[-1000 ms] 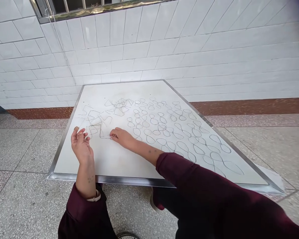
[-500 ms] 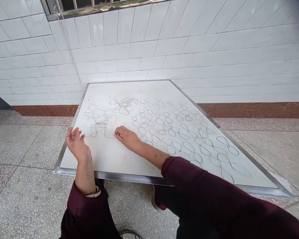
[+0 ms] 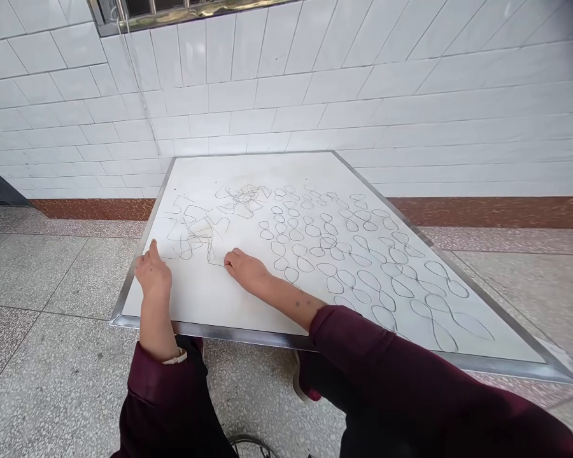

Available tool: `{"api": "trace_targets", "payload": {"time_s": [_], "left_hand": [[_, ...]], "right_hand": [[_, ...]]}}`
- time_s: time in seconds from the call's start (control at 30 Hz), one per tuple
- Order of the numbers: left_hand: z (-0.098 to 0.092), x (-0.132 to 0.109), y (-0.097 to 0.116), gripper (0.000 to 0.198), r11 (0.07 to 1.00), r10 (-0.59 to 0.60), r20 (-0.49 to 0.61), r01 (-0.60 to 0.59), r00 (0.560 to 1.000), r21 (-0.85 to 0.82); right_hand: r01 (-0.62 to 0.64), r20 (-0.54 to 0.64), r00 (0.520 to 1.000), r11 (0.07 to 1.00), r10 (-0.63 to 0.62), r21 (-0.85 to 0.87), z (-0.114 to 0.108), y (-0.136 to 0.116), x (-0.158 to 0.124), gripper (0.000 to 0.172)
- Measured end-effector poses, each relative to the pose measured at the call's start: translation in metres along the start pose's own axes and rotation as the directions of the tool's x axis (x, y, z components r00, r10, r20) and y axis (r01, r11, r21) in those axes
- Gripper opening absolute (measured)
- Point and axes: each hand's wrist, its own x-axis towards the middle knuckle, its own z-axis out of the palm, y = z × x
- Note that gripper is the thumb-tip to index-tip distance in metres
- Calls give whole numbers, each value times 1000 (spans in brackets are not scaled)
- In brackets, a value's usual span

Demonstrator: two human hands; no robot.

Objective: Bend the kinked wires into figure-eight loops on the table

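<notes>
On the white board [image 3: 248,305] lie thin dark wires. My right hand [image 3: 246,267] is closed in a pinch near the middle of the board, on the end of a bent wire [image 3: 211,253] that runs left into a loose cluster. Over the board's left edge is my left hand [image 3: 153,272], back upward, one finger stretched out and the others partly bent; I see nothing in it. A thin wire end lies close beside it. To the right, many wires are shaped into figure-eight loops [image 3: 367,285]. A tangled wire pile [image 3: 249,196] lies farther back.
The board has a metal rim [image 3: 248,333] and reaches close to a white tiled wall [image 3: 267,121]. A barred window [image 3: 172,14] is above, with a thin cord [image 3: 141,92] hanging below it. Speckled floor [image 3: 67,369] surrounds the board.
My left hand has turned from palm up to palm down, one finger now extended. My right hand stays pinched at the wire's end. The view has shifted slightly.
</notes>
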Motion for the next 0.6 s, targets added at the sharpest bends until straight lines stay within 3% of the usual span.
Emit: {"api": "trace_targets", "payload": {"time_s": [0.2,0.43,0.6], "left_hand": [[6,11,-18,64,1000,-15,24,14,1000,21],[9,15,-24,53,1000,-21,-54,21,998,-1],[13,18,-20,51,999,-27,-98,24,995,-32]], "right_hand": [[81,-56,995,995,-78,52,0,-18,-44,23],[171,-196,974,938,-115,302,42,-17,-89,10],[299,-437,889,893,-133,336,65,-10,-96,15]]}}
